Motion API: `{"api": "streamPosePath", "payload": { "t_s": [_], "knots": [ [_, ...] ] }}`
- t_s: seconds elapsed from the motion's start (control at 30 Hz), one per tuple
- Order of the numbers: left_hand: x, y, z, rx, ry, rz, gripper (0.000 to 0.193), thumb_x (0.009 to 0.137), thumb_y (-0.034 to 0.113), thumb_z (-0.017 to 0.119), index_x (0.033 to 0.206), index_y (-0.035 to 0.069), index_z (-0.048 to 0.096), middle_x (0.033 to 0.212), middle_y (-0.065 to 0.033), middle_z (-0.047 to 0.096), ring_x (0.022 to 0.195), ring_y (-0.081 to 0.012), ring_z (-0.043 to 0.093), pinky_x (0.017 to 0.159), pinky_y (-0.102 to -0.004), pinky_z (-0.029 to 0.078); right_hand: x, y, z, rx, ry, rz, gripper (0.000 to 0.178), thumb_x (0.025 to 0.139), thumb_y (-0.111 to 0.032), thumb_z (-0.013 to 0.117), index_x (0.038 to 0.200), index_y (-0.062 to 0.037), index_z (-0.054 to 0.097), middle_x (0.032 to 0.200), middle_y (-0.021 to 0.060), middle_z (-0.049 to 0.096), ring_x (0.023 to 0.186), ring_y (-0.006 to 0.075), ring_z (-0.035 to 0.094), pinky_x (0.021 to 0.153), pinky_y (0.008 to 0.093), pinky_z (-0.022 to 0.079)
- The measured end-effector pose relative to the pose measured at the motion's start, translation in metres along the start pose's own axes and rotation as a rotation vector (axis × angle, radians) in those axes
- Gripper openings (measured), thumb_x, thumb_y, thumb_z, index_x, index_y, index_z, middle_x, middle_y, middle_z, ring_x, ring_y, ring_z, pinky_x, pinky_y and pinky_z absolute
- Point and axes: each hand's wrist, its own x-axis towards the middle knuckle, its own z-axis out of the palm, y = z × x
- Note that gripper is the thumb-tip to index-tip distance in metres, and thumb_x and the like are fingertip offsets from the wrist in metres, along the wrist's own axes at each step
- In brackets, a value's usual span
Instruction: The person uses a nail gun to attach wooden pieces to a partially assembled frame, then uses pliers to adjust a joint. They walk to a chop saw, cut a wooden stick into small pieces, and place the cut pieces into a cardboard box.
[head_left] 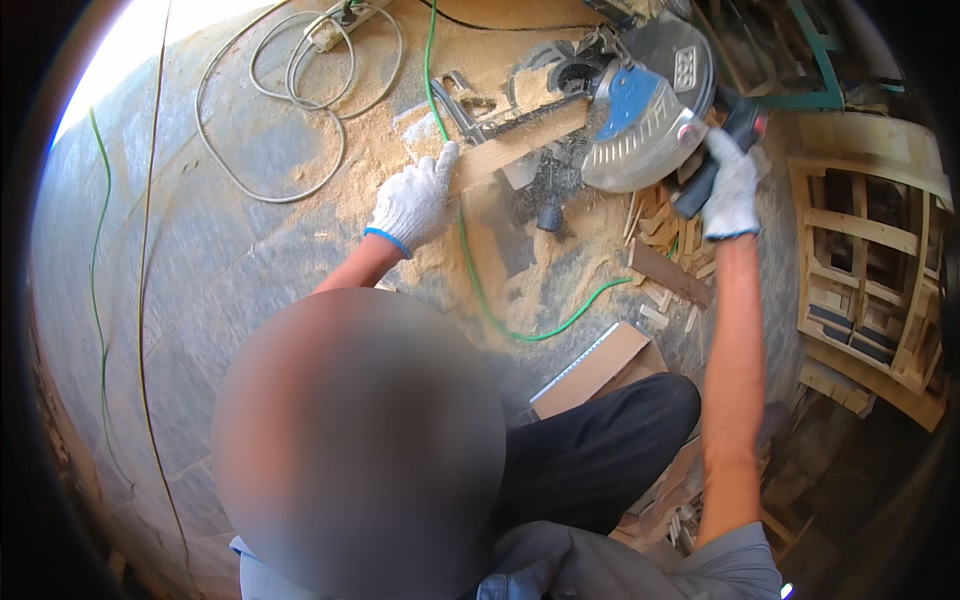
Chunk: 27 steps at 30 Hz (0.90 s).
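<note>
Head view: nearest on the floor, a brown panel lies by your bent knee, with offcuts past its far right corner and a green cord curving between them and the saw. Beyond, your gloved left hand is closed on the left end of the board, which lies across the saw's base, its right end reaching the guard. Your gloved right hand wraps the saw's handle. Judging by the offcuts and spread sawdust, plenty of cutting is done; this board looks placed, its cut probably unfinished, though the guard hides the blade. Farther off, toward the floor's far left, lie a grey cord and power strip.
</note>
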Motion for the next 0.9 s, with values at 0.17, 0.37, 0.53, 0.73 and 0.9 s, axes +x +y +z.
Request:
{"api": "streamPosePath", "payload": {
  "t_s": [0.17,0.37,0.53,0.73,0.9],
  "knots": [
    [0.007,0.013,0.010,-0.036,-0.103,-0.032,0.056,0.093,0.026,0.071,0.141,0.005,0.050,0.105,-0.0200,0.068,0.088,-0.0394,0.072,0.071,-0.0494,0.059,0.033,-0.091,-0.001,-0.135,-0.108,0.159,0.026,0.095,-0.037,0.072,0.083,-0.0167,0.059,0.065,-0.0018,0.059,0.054,0.0167,0.058,0.052,0.0432,0.050],
    [-0.014,0.058,0.006,-0.114,-0.271,0.275,0.051,0.090,0.025,0.074,0.133,0.007,0.053,0.109,-0.0193,0.069,0.094,-0.0386,0.074,0.077,-0.0486,0.059,0.046,-0.093,-0.007,-0.142,-0.104,0.163,0.027,0.094,-0.036,0.074,0.084,-0.0158,0.059,0.065,0.0004,0.059,0.054,0.0172,0.058,0.051,0.0425,0.049],
    [-0.043,0.032,-0.022,-0.360,-0.320,0.039,0.063,0.089,0.032,0.077,0.142,0.006,0.054,0.115,-0.0244,0.072,0.102,-0.0404,0.074,0.087,-0.0496,0.059,0.048,-0.091,-0.012,-0.147,-0.103,0.120,0.027,0.094,-0.037,0.073,0.083,-0.0160,0.059,0.065,0.0003,0.059,0.054,0.0177,0.057,0.052,0.0438,0.050],
    [-0.040,-0.030,-0.008,-1.281,-0.797,-0.412,0.040,0.103,0.025,0.064,0.134,-0.001,0.063,0.117,-0.0153,0.073,0.099,-0.0204,0.073,0.085,-0.0374,0.060,0.041,-0.092,-0.007,-0.167,-0.102,0.118,0.027,0.094,-0.038,0.073,0.083,-0.0170,0.059,0.065,-0.0007,0.058,0.054,0.0181,0.056,0.053,0.0450,0.049],
    [-0.052,-0.072,0.029,-1.708,-0.869,-0.732,0.050,0.106,0.033,0.063,0.138,-0.004,0.058,0.121,-0.0241,0.072,0.109,-0.0323,0.074,0.088,-0.0437,0.063,0.046,-0.088,-0.007,-0.134,-0.137,0.139,0.027,0.093,-0.037,0.075,0.084,-0.0164,0.059,0.066,-0.0007,0.059,0.054,0.0167,0.057,0.053,0.0436,0.050]
  ]
}}
